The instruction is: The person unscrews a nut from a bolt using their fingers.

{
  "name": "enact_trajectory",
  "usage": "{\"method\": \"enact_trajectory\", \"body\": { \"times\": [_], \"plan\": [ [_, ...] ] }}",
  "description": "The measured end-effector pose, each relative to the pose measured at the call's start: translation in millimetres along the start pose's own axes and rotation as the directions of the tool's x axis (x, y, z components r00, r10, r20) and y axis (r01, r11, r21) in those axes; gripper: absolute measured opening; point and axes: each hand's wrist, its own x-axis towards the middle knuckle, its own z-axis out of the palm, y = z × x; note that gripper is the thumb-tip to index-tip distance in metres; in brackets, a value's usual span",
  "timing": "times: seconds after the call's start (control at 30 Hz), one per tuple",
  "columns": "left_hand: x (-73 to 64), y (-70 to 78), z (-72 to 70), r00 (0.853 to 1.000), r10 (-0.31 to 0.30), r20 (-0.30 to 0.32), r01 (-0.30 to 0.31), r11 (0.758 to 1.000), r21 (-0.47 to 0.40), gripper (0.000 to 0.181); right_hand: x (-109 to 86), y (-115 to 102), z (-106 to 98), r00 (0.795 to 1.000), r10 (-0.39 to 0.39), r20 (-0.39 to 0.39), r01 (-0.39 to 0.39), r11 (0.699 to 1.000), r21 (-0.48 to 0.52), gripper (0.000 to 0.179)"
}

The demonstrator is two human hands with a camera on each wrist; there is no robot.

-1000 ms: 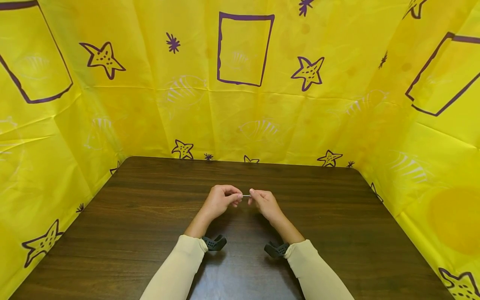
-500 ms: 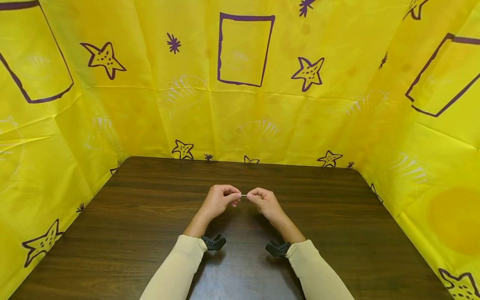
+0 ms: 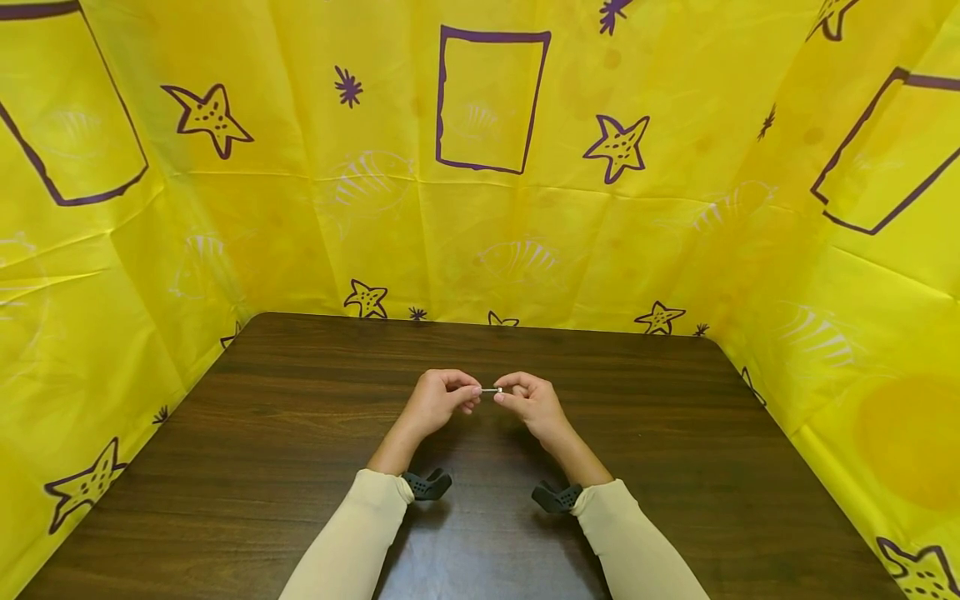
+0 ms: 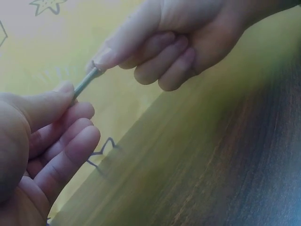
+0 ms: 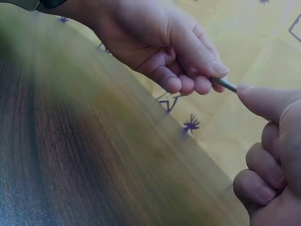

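A thin metal rod [image 3: 491, 390], perhaps a small screw, is held level between my two hands above the dark wooden table [image 3: 285, 433]. My left hand [image 3: 471, 393] pinches its left end between thumb and forefinger, the other fingers curled. My right hand [image 3: 505, 394] pinches the right end the same way. In the left wrist view the rod [image 4: 87, 82] runs from my left hand [image 4: 56, 117] up to the right hand [image 4: 141, 47]. The right wrist view shows the rod [image 5: 225, 84] between the left hand [image 5: 197, 70] and my right thumb [image 5: 263, 101].
Yellow cloth [image 3: 487, 208] printed with purple stars and rectangles walls the table on three sides. Black wrist mounts [image 3: 429, 485] [image 3: 553, 498] sit at the cuffs of the cream sleeves. Bare tabletop lies to both sides of the hands.
The right hand's fingertips closed in toward the left hand, then drew back a little, so more of the rod shows again. Both hands stay in the same place.
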Motion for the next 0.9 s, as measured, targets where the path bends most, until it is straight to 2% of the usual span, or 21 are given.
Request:
{"method": "enact_trajectory", "body": {
  "times": [0.1, 0.2, 0.3, 0.4, 0.5, 0.6, 0.83, 0.9],
  "plan": [
    [6.1, -17.0, 0.5, 1.000, -0.022, -0.003, 0.022, 1.000, 0.021, 0.009, 4.0, 12.4, -2.3, 0.999, -0.007, -0.037, 0.004, 0.997, -0.081, 0.025],
    [6.6, -19.5, 0.8, 0.998, -0.055, 0.003, 0.055, 0.996, 0.066, 0.007, 8.5, 26.9, -5.2, 0.997, -0.002, -0.072, -0.014, 0.974, -0.227, 0.020],
    [6.4, -21.8, 0.9, 0.997, -0.076, 0.013, 0.074, 0.990, 0.120, 0.007, 9.1, 30.5, -5.8, 0.997, 0.010, -0.079, -0.041, 0.916, -0.399, 0.015],
    [5.6, -23.6, 0.5, 0.996, -0.086, 0.025, 0.080, 0.982, 0.174, 0.008, 8.5, 32.6, -6.1, 0.997, 0.025, -0.070, -0.058, 0.848, -0.526, 0.012],
    [4.3, -25.1, 0.2, 0.994, -0.101, 0.038, 0.089, 0.970, 0.228, 0.007, 7.5, 33.7, -6.2, 0.998, 0.035, -0.061, -0.065, 0.805, -0.590, 0.012],
    [3.1, -26.7, 0.3, 0.993, -0.108, 0.042, 0.092, 0.956, 0.278, 0.006, 6.2, 34.6, -6.7, 0.998, 0.031, -0.050, -0.056, 0.775, -0.630, 0.012],
    [2.5, -31.6, 1.8, 0.999, -0.043, 0.015, 0.033, 0.908, 0.417, 0.008, 4.7, 35.3, -5.9, 1.000, 0.014, 0.003, -0.007, 0.642, -0.766, 0.011],
    [2.9, -31.9, 2.2, 0.999, -0.041, 0.007, 0.034, 0.899, 0.436, 0.009, 5.2, 34.2, -4.4, 1.000, 0.022, 0.012, -0.005, 0.618, -0.786, 0.011]
  ]
}}
